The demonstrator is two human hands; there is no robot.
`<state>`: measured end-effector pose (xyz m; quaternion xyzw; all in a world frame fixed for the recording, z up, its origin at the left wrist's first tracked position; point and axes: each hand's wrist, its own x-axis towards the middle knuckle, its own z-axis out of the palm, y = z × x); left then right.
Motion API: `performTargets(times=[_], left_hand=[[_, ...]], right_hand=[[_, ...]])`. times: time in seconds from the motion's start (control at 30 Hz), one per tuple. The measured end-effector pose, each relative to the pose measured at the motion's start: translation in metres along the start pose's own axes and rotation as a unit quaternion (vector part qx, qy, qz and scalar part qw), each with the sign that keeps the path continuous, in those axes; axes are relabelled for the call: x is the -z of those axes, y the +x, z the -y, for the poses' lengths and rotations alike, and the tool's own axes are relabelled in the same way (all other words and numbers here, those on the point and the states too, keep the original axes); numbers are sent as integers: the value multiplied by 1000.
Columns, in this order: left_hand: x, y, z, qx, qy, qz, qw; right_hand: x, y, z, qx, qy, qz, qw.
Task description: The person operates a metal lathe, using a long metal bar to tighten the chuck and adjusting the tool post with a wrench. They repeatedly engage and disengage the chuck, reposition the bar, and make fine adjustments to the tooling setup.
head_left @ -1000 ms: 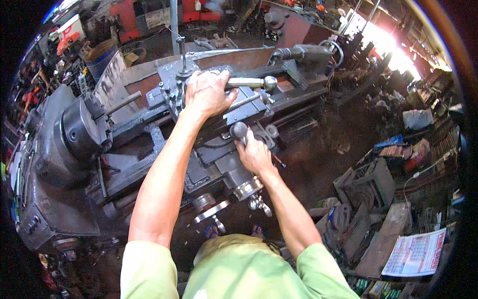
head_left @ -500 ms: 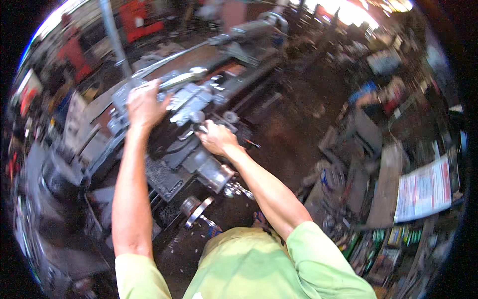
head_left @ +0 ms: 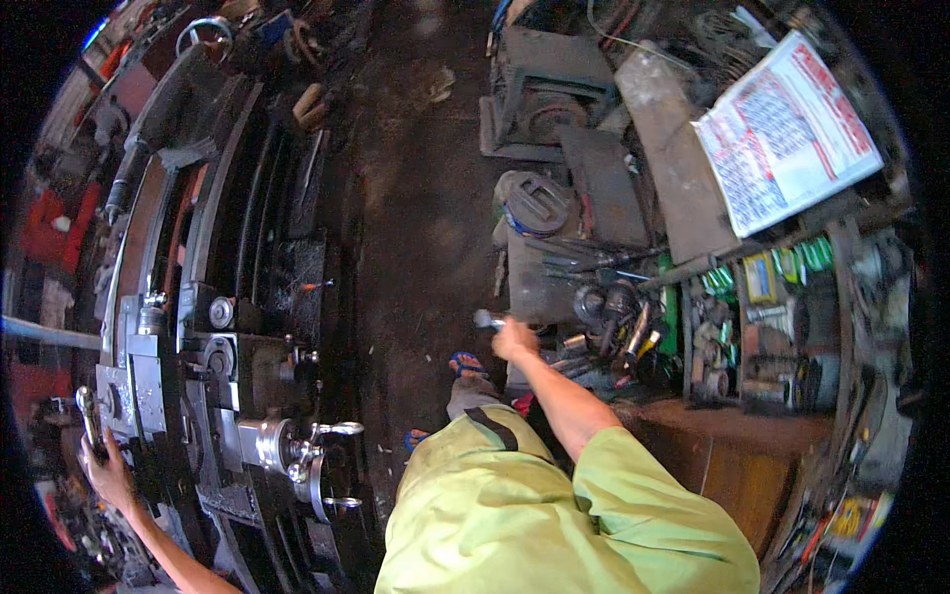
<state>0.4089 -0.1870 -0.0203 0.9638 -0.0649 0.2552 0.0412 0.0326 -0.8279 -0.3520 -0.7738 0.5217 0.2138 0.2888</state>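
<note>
My left hand (head_left: 111, 477) is at the far left by the lathe's tool post (head_left: 144, 371). Its fingers are wrapped round the lower part of a shiny metal lever (head_left: 89, 411) with a rounded end. Out over the edge of the workbench on the right, my right hand (head_left: 515, 341) is closed on a short metal tool (head_left: 485, 319). Only the tool's rounded grey end shows, pointing left; the palm hides the rest, so its exact kind cannot be made out.
The lathe's handwheel (head_left: 315, 475) and bed (head_left: 233, 188) fill the left side. A grey round vise-like block (head_left: 537, 204) and a heap of hand tools (head_left: 623, 317) lie on the bench. Beyond are a printed sheet (head_left: 787, 134) and a wooden shelf (head_left: 760, 404) with small boxes.
The view has turned right, so the lathe now stands at the left. My right hand has left the lathe carriage for the bench side. My left hand remains beside the tool post.
</note>
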Motion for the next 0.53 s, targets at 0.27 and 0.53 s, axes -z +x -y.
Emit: performTargets(times=[0.27, 0.53], left_hand=[[31, -1, -34, 80, -79, 89, 990], [53, -12, -49, 76, 113, -68, 988]], right_hand=[[-8, 148, -125, -86, -29, -58, 994], [-62, 182, -125, -13, 204, -89, 975]])
